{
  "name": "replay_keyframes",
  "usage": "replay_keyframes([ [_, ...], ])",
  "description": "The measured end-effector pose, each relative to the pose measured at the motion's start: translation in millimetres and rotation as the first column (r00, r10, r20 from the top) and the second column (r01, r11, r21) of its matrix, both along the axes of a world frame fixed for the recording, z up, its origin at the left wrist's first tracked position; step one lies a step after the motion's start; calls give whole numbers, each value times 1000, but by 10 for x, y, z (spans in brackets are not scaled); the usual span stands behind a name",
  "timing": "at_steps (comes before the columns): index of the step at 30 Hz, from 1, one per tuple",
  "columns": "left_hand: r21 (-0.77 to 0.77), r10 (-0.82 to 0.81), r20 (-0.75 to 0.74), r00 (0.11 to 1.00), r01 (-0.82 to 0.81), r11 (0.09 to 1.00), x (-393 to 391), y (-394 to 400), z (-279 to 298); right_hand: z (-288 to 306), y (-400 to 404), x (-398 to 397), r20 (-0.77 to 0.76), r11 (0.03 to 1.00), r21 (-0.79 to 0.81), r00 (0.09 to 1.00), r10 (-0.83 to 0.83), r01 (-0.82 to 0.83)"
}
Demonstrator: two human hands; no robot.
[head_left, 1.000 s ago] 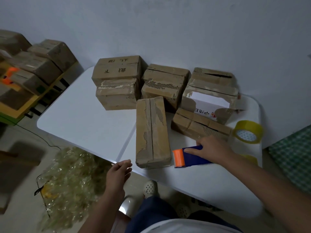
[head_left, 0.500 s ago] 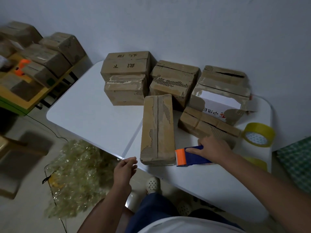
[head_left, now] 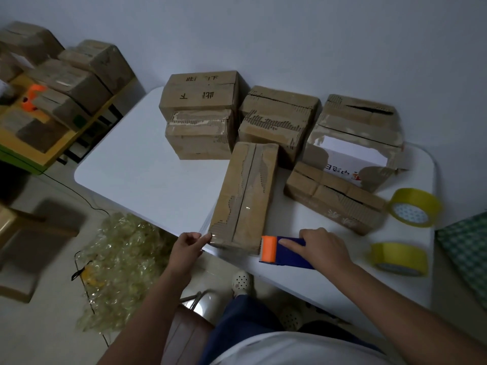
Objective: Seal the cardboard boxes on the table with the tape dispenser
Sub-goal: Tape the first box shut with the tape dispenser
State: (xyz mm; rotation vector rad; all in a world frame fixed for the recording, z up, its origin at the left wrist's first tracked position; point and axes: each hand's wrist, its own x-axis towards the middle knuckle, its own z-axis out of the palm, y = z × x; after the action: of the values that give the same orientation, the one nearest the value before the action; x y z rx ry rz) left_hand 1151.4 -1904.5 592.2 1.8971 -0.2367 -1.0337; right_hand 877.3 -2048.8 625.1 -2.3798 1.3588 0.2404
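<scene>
Left hand now up at long box, fingers touching corner.

Six boxes, two tape rolls and one dispenser on the table

On the white table sit six worn brown cardboard boxes, two yellow rolls of packing tape at the right of the frame, and one blue tape dispenser with an orange head; two bare hands reach in from below, and at least four more cardboard boxes are stacked at upper left.
</scene>
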Motion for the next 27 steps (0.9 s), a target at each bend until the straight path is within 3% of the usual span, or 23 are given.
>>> replay_keyframes([
  [6, -5, -96, -72, 993, 96, 995, 75, 2, 34, -44, 29, -30, 15, 1000, -11, 1000, -13, 13],
  [11, 24, -99, -34, 994, 100, 995, 174, 33, 67, -64, 24, -44, 3, 1000, -2, 1000, -12, 12],
  [15, 145, -254, 57, 965, 244, 959, 310, 37, 85, -70, 32, -37, -7, 1000, 5, 1000, 3, -3],
  [17, 317, -374, 194, 907, 303, 899, 351, -3, 103, -70, 21, -37, -6, 1000, 12, 1000, 7, -7],
  [19, 469, -469, 479, 742, 235, 851, 318, -59, 146, -88, 11, -45, 5, 1000, 15, 1000, 7, -7],
  [20, 427, -473, 627, 619, 235, 873, 224, -97, 206, -97, 12, -51, 8, 1000, 18, 1000, 4, -4],
  [22, 223, -426, 790, 442, 440, 870, -42, -244, 389, -112, 15, -55, 14, 999, 36, 1000, -6, 5],
  [23, 194, -485, 797, 360, 608, 770, -172, -332, 432, -111, 10, -54, 12, 999, 46, 1000, -12, 11],
  [24, 265, -575, 797, 185, 748, 608, -266, -416, 396, -99, 3, -50, 8, 998, 54, 1000, -18, 17],
  [26, 514, -696, 694, -182, 802, 304, -325, -534, 196, -77, -24, -51, 6, 998, 66, 1000, -26, 25],
  [27, 592, -725, 635, -266, 770, 236, -298, -574, 103, -67, -43, -61, 12, 997, 68, 1000, -26, 25],
])
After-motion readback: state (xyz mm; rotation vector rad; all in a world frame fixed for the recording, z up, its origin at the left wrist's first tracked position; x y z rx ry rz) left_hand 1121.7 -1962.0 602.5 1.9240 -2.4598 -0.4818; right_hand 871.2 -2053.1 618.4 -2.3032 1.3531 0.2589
